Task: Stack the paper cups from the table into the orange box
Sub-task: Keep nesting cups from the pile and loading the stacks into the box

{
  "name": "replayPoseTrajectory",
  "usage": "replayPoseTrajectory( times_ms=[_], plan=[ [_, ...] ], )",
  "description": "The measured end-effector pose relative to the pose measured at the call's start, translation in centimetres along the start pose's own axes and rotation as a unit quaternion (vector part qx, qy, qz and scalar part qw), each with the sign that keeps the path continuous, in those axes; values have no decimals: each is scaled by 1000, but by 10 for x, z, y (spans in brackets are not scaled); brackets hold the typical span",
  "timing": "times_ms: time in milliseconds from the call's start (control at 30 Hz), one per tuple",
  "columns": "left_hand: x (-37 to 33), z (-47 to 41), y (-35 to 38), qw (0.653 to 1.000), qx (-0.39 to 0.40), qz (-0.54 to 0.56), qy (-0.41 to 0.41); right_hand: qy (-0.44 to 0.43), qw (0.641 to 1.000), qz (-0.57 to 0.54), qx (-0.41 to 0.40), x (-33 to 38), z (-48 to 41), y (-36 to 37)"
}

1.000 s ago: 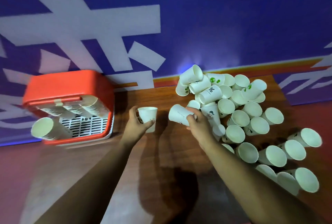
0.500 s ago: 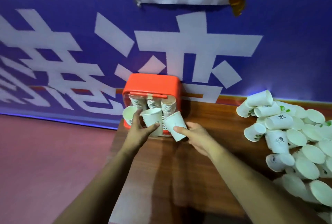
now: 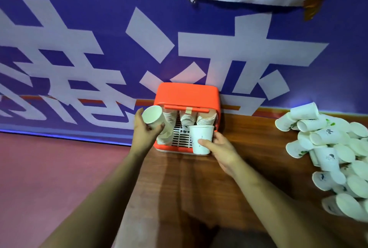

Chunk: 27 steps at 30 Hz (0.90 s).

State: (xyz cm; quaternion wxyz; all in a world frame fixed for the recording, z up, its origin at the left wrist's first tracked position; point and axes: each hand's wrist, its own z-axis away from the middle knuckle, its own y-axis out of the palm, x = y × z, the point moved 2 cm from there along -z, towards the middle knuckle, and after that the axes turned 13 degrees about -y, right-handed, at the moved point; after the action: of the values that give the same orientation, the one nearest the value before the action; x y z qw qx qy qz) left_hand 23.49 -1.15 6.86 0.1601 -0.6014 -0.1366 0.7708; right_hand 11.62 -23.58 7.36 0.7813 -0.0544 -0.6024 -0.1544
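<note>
Both arms reach forward to the orange box (image 3: 187, 93) at the table's (image 3: 249, 148) far edge. The left hand (image 3: 144, 131) wraps its fingers round a tilted cup (image 3: 153, 115) at the box's left side. The right hand (image 3: 221, 147) pinches an upright cup (image 3: 201, 139) at the box's near right corner. A pile of cups (image 3: 328, 148) lies far right.

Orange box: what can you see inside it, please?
Three stacks of nested cups lie inside the orange box over a slotted grille; the left hand, right hand and held cups cover parts of the stacks.
</note>
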Motion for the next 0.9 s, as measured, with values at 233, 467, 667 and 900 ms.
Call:
replayPoseTrajectory(
  times_ms=[233,467,667,900],
  plan=[
    [23,-21,17,994,53,-96,9,7,997,52,-54,-14,-8,5],
    [44,-26,21,974,111,-198,-4,-5,994,102,-39,-21,-24,20],
    [42,-22,3,975,90,-203,34,-64,983,174,-14,-22,-45,52],
    [2,-19,-14,973,223,36,36,-144,970,187,54,-4,-63,94]
  ],
)
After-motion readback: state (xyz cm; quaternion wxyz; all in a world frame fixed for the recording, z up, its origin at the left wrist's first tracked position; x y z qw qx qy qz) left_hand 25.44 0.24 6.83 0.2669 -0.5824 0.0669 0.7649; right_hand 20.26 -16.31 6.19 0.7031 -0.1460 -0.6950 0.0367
